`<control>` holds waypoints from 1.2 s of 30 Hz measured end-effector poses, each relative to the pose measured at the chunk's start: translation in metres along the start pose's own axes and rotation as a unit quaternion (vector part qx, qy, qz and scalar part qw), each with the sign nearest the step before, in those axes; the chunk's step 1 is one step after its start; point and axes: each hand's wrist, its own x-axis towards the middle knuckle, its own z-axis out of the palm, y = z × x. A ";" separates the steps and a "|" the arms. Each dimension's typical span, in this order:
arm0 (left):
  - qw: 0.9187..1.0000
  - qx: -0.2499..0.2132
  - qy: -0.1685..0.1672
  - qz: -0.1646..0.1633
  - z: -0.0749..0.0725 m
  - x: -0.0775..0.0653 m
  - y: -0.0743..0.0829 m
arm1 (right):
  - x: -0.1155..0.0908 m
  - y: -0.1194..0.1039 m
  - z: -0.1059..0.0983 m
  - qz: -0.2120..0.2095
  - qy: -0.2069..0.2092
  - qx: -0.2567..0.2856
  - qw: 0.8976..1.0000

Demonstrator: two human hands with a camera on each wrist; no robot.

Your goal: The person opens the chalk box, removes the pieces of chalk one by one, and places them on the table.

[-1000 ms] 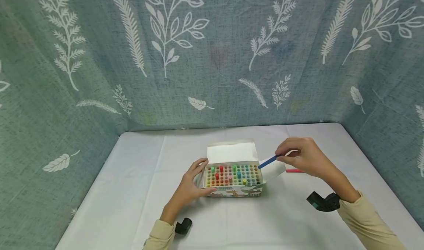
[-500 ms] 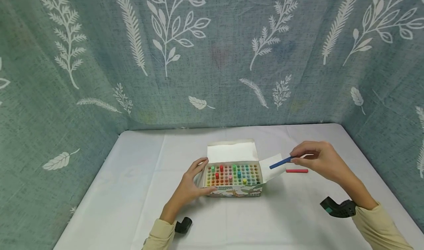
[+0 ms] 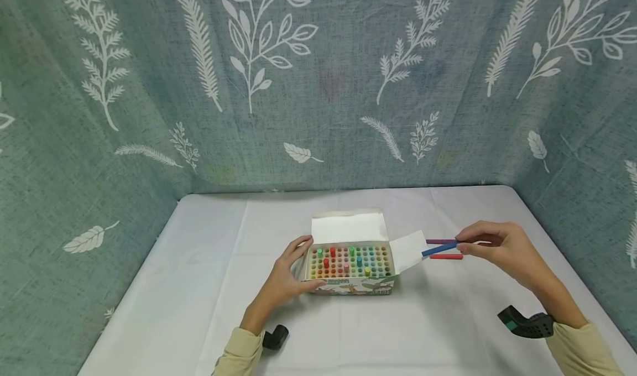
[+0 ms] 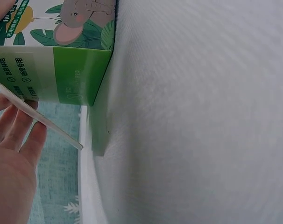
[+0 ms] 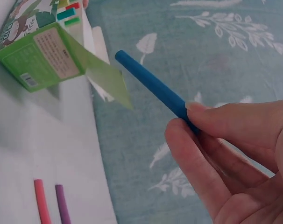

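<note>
An open chalk box stands on the white table, its rows of holes on top with several coloured chalk ends poking out. My left hand holds the box at its left end, thumb on the front and fingers behind the side flap. Right of the box, my right hand pinches a blue chalk stick by one end between thumb and fingers. The stick's free end points left toward the box, over the right flap in the head view.
A red chalk stick and a purple chalk stick lie on the table right of the box, below my right hand. The box lid stands folded back. A patterned cloth curtain rises behind the table.
My right hand has moved right and a little nearer with the blue chalk stick, away from the box. The purple stick has come into view. My left hand stays on the box.
</note>
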 end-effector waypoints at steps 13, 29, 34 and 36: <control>1.000 0.006 0.006 0.002 -0.006 -0.002 0.000 | -0.007 0.031 -0.007 0.040 0.013 0.081 0.996; 1.000 0.005 0.001 0.000 -0.002 0.000 0.000 | -0.014 0.062 -0.005 0.090 0.017 0.162 0.982; 1.000 0.000 0.001 -0.005 -0.001 0.001 0.001 | -0.016 0.071 -0.003 0.094 0.017 0.179 0.979; 1.000 0.000 0.002 -0.004 0.000 0.001 0.001 | -0.017 0.074 -0.002 0.095 0.017 0.181 0.979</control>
